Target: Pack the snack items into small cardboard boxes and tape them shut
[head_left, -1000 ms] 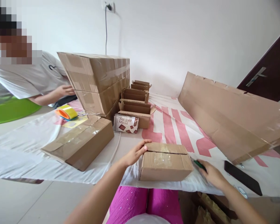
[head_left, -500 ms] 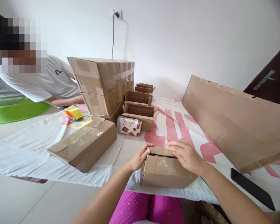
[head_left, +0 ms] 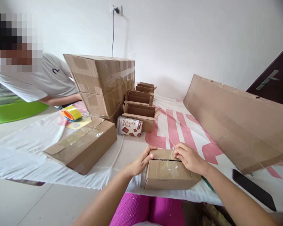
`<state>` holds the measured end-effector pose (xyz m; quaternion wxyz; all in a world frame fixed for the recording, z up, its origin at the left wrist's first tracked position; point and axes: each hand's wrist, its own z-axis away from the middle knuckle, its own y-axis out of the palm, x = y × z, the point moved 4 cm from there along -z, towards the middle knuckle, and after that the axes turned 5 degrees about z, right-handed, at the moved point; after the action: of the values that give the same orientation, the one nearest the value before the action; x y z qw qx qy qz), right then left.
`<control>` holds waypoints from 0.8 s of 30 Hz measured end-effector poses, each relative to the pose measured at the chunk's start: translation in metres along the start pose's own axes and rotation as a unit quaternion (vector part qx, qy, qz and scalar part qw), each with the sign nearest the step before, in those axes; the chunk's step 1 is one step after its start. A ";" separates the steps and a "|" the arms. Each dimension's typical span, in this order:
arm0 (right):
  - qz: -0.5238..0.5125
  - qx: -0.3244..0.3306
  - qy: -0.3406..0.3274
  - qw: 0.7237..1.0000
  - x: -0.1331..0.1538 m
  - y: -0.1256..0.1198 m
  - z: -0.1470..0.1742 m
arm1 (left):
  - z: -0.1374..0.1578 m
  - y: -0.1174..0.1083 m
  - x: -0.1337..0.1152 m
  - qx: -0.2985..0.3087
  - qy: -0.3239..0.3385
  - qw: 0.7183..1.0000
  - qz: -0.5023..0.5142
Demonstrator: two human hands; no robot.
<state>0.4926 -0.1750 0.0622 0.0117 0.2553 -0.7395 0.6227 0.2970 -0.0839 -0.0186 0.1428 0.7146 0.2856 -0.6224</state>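
A small cardboard box (head_left: 171, 175) lies at the table's front edge, with a narrow gap along the seam of its top flaps. My left hand (head_left: 142, 161) grips its far left corner, thumb on top and fingers over the far edge. With fingers bent together, my right hand (head_left: 187, 157) pinches a loose strip of clear tape (head_left: 172, 152) that stands up from the far flap. More clear tape is stuck across the near flap. Beyond the box, packets marked "Super Meal" (head_left: 129, 126) lean against an open cardboard box (head_left: 141, 114).
A taped box (head_left: 81, 146) lies to the left, before a tall stack of taped boxes (head_left: 101, 78). More open boxes line the stack. On the right are a large cardboard sheet (head_left: 235, 122) and a phone (head_left: 253, 189). A person (head_left: 54, 75) leans in behind the stack.
My right hand's fingers have curled from nearly flat into a pinch, raising the end of the clear tape. The left hand keeps its place on the box corner.
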 end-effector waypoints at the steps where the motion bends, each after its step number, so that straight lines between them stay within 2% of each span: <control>1: 0.001 -0.003 0.008 1.000 -0.002 0.002 0.001 | 0.000 0.000 -0.001 -0.001 -0.001 1.000 0.002; 3: 0.028 -0.016 0.034 0.999 -0.011 0.003 0.003 | 0.001 -0.001 -0.001 -0.005 -0.006 1.000 0.004; 7: 0.092 -0.070 0.156 0.981 -0.044 -0.008 0.016 | 0.003 -0.004 0.000 -0.007 -0.015 1.000 0.006; 9: 0.096 -0.089 0.183 0.974 -0.050 -0.014 0.023 | 0.003 -0.004 0.000 -0.002 -0.014 1.000 0.006; 13: 0.072 -0.081 0.162 0.981 -0.016 -0.014 0.018 | -0.001 -0.003 0.002 -0.004 -0.009 1.000 0.009; 18: 0.110 -0.035 0.210 0.971 0.034 0.004 -0.012 | 0.000 -0.003 0.003 -0.002 -0.004 1.000 0.015; 21: 0.161 0.002 0.223 0.962 0.039 0.011 -0.024 | 0.002 -0.003 0.002 0.001 -0.006 1.000 0.015; 24: 0.180 0.032 0.223 0.958 0.031 0.010 -0.023 | 0.003 -0.003 0.000 0.001 -0.010 1.000 0.011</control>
<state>0.4549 -0.1644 0.0687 0.0566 -0.0271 -0.7316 0.6789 0.2932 -0.0831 -0.0191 0.1514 0.7116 0.2756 -0.6283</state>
